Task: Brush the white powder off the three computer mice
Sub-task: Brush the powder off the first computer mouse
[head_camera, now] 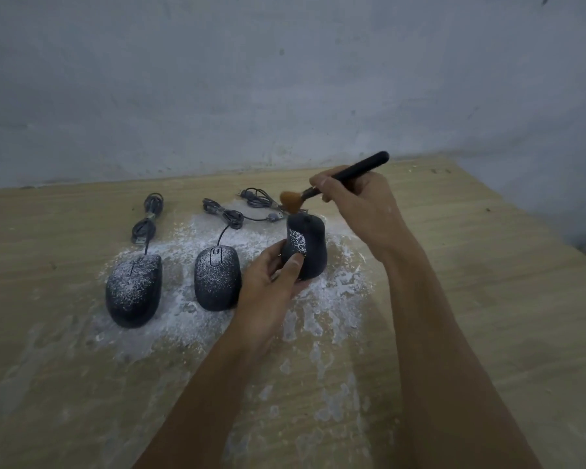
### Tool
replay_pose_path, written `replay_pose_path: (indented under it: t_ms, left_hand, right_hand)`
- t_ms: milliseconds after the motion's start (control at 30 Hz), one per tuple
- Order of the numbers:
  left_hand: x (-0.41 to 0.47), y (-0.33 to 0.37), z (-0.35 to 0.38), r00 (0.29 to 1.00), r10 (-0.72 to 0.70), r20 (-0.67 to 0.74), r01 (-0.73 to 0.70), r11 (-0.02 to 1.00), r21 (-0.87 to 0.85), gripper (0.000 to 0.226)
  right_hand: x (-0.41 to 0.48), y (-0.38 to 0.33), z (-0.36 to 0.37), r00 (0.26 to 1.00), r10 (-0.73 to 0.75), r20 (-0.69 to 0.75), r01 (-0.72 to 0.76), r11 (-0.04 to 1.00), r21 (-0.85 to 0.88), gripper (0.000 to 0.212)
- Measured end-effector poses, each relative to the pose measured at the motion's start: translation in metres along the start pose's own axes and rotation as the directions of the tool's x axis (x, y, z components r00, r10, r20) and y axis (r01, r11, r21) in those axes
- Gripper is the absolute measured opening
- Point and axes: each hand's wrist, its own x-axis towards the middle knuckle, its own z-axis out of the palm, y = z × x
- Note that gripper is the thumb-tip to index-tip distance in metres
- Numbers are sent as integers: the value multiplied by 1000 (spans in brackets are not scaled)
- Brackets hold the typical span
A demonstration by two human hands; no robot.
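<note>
The left hand (271, 275) is wrapped around the rear of the right-hand mouse (307, 247), thumb pressed on its near flank, holding it lifted and tipped nose-up above the table (471, 265). A patch of white powder (296, 242) clings to the mouse's left side; its right side looks dark and mostly clean. At about 1 o'clock from that hand, the right hand (356, 201) pinches a black-handled brush (345, 176), the handle slanting up toward 2 o'clock and the orange-brown bristles (291, 202) pointing down, just above the mouse's nose; whether they touch it cannot be told. At 9 o'clock from the held mouse, the middle mouse (217, 277) lies flat on the table, its top speckled white, just beside the left hand. Further toward 9 o'clock lies the left mouse (134, 292), also dusted on top. Each mouse's cable is bundled at its 12 o'clock: one coil (148, 220) behind the left mouse, another (229, 216) behind the middle one, a third (259, 198) behind the brush tip. Loose powder (325, 299) is spread across the wooden table around and under all three mice, smeared in streaks toward 6 o'clock. A grey wall (285, 79) rises at the table's far edge.
</note>
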Motion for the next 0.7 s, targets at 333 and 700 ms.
replay_pose_path:
  t_ms: [333,700]
  left_hand:
    - [-3,3,3,999,-26,-19,26,999,-30,35]
    - [0,1,2,1000,-22,-15,22,999,-29,32]
  right_hand:
    - [-13,-4,-10,999,7,-42,-8,1000,-13,15]
    - [-9,2,-7,1000,-6,-13,6,999,31,15]
